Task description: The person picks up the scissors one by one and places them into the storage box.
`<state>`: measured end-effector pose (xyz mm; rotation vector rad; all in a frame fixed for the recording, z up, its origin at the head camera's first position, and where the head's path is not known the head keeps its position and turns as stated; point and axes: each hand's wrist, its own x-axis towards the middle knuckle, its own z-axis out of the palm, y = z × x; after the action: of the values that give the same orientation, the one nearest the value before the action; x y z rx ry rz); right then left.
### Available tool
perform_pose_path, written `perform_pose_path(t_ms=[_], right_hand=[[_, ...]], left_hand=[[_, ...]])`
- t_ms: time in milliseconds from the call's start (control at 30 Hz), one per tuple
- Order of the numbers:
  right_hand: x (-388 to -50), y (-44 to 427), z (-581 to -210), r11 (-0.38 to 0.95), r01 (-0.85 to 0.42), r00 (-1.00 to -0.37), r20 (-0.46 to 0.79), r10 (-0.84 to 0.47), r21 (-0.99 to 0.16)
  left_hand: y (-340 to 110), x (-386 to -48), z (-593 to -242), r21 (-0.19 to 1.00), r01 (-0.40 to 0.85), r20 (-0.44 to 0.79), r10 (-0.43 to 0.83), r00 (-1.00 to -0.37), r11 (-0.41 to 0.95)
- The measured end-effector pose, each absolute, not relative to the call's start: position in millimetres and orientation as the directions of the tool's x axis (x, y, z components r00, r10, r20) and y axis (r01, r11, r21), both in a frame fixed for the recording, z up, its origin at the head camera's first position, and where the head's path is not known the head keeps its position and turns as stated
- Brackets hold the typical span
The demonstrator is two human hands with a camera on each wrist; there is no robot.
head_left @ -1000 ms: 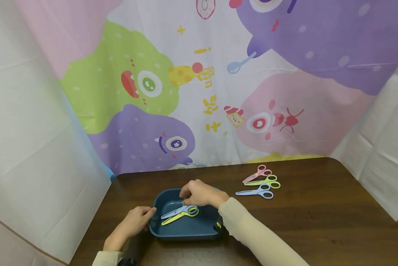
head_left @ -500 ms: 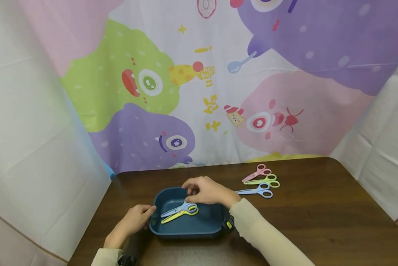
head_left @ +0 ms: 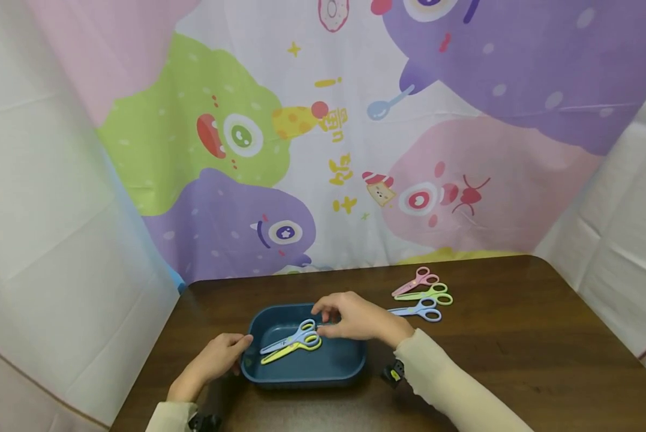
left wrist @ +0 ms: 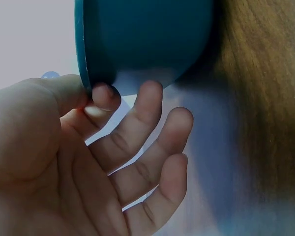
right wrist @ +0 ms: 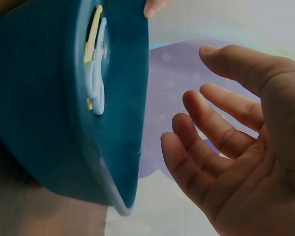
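Observation:
A dark teal tray (head_left: 328, 363) stands on the table with blue scissors (head_left: 287, 343) lying partly over yellow scissors (head_left: 279, 354) inside it. At the tray's left rim my left hand (head_left: 212, 363) pinches the wall between thumb and index finger; the left wrist view shows this hand (left wrist: 103, 152) on the rim (left wrist: 80, 44). My right hand (head_left: 357, 318) hovers over the tray's back right part, beside the blue handles. In the right wrist view that hand (right wrist: 236, 132) has relaxed, spread fingers and holds nothing, apart from the tray (right wrist: 83, 147).
Pink scissors (head_left: 417, 282), green scissors (head_left: 425, 294) and another blue pair (head_left: 422, 309) lie on the brown table (head_left: 495, 342), behind and right of my right hand. A patterned cloth (head_left: 344, 234) hangs behind the table.
My right hand has moved right, away from the blue scissors in the tray, and its fingers have parted from them. My left hand has stayed at the rim.

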<state>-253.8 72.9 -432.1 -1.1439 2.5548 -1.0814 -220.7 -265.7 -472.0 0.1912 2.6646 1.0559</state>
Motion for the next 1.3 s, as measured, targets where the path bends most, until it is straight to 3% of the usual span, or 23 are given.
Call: perform_pose_path(t_ms=[400, 867, 1300], right_hand=[[-245, 110, -432, 0.495, -0.609, -0.741, 0.222, -0.634, -0.62], [-244, 141, -440, 0.459, -0.592, -0.776, 0.318, -0.544, -0.662], [-245, 182, -457, 0.529, -0.554, -0.819, 0.309, -0.483, -0.642]], left_hand=[[-264, -223, -471, 0.689, 0.002, -0.229, 0.22, -0.948, 0.725], [-265, -222, -472, 0.697, -0.04, -0.248, 0.188, -0.95, 0.716], [-267, -220, -472, 0.699, -0.038, -0.246, 0.19, -0.95, 0.714]])
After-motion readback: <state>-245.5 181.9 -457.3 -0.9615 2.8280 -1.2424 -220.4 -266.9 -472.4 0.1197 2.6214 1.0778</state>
